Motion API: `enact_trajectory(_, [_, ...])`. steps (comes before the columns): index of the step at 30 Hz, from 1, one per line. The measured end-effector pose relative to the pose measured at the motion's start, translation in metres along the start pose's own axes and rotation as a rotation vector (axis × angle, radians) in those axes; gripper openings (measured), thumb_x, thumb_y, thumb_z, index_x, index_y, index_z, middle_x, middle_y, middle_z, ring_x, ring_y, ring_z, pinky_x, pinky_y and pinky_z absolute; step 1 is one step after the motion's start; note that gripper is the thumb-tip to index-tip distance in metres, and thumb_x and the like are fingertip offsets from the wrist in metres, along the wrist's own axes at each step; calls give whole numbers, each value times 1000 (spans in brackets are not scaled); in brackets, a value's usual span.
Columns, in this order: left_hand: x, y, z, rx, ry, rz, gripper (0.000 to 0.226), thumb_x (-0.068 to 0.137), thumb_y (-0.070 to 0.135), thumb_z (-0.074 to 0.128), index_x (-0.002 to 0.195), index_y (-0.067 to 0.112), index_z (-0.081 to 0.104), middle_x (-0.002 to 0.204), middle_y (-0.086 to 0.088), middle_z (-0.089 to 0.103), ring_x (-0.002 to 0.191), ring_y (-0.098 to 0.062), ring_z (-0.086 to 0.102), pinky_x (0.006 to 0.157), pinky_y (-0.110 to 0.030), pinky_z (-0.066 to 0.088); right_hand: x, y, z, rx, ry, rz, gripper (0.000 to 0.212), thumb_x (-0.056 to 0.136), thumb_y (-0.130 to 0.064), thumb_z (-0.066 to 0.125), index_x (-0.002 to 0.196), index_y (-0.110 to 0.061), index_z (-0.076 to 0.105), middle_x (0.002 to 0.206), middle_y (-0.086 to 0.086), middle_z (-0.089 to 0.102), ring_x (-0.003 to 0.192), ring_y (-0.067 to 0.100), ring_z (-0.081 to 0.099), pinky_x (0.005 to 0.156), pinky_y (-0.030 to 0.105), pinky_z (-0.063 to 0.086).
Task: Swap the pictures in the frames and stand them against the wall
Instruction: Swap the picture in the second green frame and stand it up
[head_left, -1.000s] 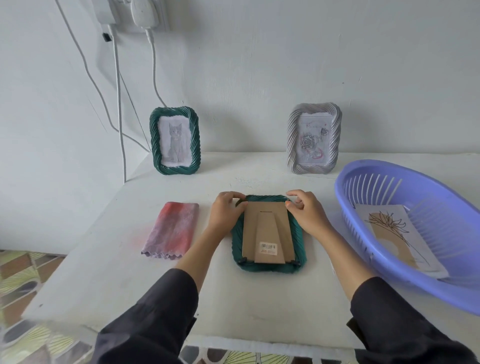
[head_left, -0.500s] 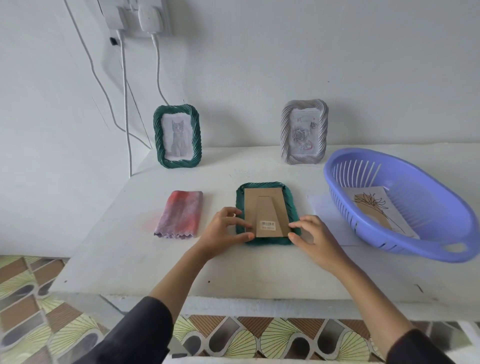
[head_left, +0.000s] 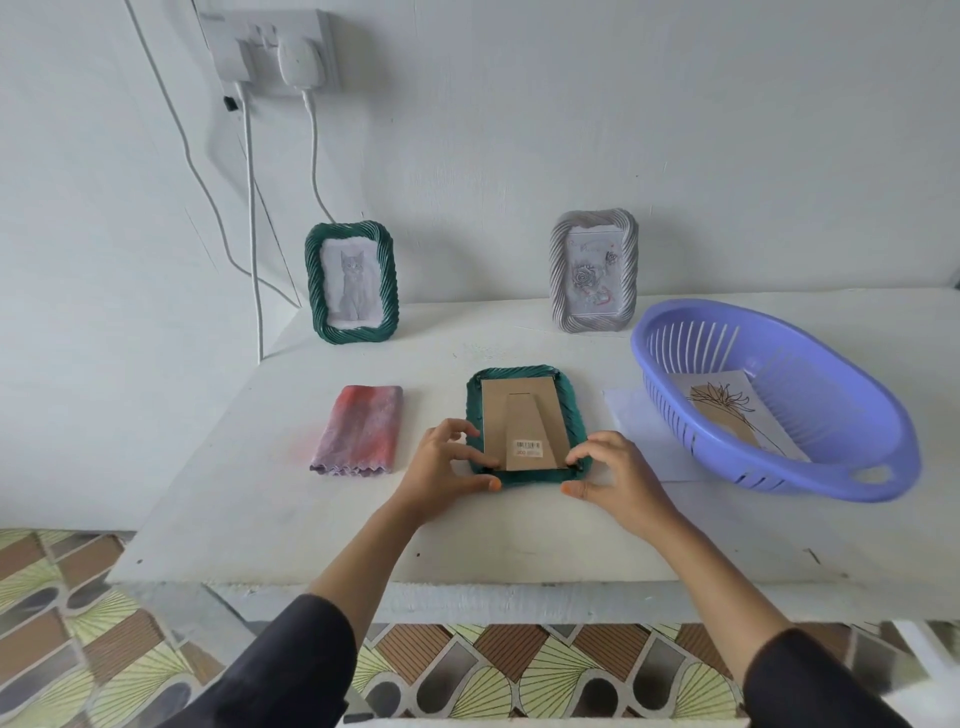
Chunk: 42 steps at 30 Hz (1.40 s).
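A green frame (head_left: 524, 374) lies face down in the middle of the white table (head_left: 260, 509), its brown cardboard back and stand facing up. My left hand (head_left: 444, 465) pinches its near left corner, fingers on the clip there. My right hand (head_left: 610, 475) pinches the near right corner the same way. Against the wall stand a green frame with a cat picture (head_left: 352, 283) on the left and a grey frame with a rose picture (head_left: 595, 270) on the right.
A purple basket (head_left: 810, 467) sits at the right with a flower drawing (head_left: 737, 415) inside. A sheet of white paper (head_left: 631, 421) lies partly under it. A folded red-grey cloth (head_left: 361, 428) lies left of the frame. Cables (head_left: 252, 208) hang from wall sockets.
Both hands slid from the frame's far corners down to its near corners. The head drew back, so the table's front edge and the tiled floor came into view.
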<state>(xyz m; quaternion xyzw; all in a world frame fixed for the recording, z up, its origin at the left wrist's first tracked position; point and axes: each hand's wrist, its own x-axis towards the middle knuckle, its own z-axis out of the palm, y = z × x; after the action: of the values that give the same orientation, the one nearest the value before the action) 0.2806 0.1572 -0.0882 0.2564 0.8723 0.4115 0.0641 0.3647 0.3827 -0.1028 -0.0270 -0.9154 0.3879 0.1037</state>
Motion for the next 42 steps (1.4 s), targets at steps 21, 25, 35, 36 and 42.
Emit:
enact_trajectory(21, [4, 0, -1, -81, -77, -52, 18, 69, 20, 81, 86, 16, 77, 91, 19, 47, 112, -11, 35, 95, -17, 25, -4, -8, -1, 51, -17, 57, 36, 70, -20, 79, 66, -47, 55, 110, -2, 46, 124, 20, 43, 102, 35, 36])
enact_trajectory(25, [5, -1, -1, -100, -101, -70, 24, 68, 18, 81, 90, 12, 75, 84, 39, 58, 109, -8, 32, 91, -11, 30, -4, -6, -1, 41, -26, 72, 14, 70, -20, 79, 76, -29, 69, 111, -2, 46, 124, 19, 43, 101, 34, 36])
enact_trajectory(35, [10, 4, -9, -444, 86, -174, 16, 75, 10, 75, 79, 24, 70, 111, 2, 45, 103, -7, 46, 88, -18, 37, -1, -21, -21, 72, -129, 61, 13, 75, -24, 75, 80, -31, 65, 111, -1, 44, 118, 9, 39, 93, 19, 26])
enact_trajectory(36, [12, 5, -10, -434, 137, -188, 12, 76, 12, 74, 82, 22, 71, 114, -1, 47, 105, -9, 47, 89, -20, 36, 3, -23, -24, 76, -115, 57, 10, 77, -24, 73, 84, -26, 67, 109, -2, 45, 114, 7, 40, 91, 18, 25])
enact_trajectory(42, [40, 4, 0, -144, 226, -270, 21, 84, 30, 67, 100, 17, 73, 117, -2, 61, 108, -16, 55, 90, -27, 40, 47, -20, -18, -17, 16, 96, 30, 83, -33, 64, 111, -21, 64, 123, 5, 53, 118, 16, 49, 96, 26, 35])
